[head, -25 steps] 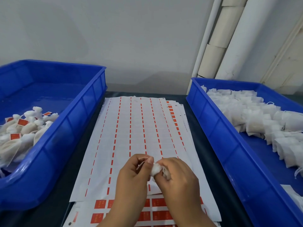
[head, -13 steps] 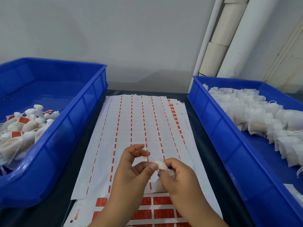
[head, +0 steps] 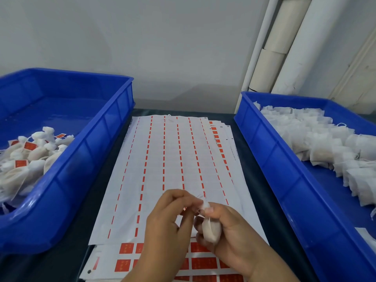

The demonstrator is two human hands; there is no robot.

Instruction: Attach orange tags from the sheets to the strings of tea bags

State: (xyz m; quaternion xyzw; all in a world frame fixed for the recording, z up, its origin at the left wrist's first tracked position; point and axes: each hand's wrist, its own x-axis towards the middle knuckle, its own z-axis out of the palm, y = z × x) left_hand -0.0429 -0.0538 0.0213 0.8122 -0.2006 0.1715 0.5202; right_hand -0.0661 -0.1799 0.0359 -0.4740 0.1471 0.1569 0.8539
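Two blue bins flank your table (head: 67, 259): the left bin (head: 85, 159) holds tagged tea bags, the right bin (head: 284, 169) holds untagged ones. Between them lie the tag sheets (head: 173, 159), the top one stripped, with orange tags (head: 126, 248) showing at the table's near edge. Since a moment ago, your left hand (head: 168, 222) has closed its raised fingers into a pinch at the tea bag (head: 210, 228) top. Your right hand (head: 230, 231) grips the bag, its body hanging below your thumb.

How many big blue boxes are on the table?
2. One blue bin sits left of the tag sheets, holding tagged tea bags; the other blue bin sits right, holding untagged ones. Both run past the frame.
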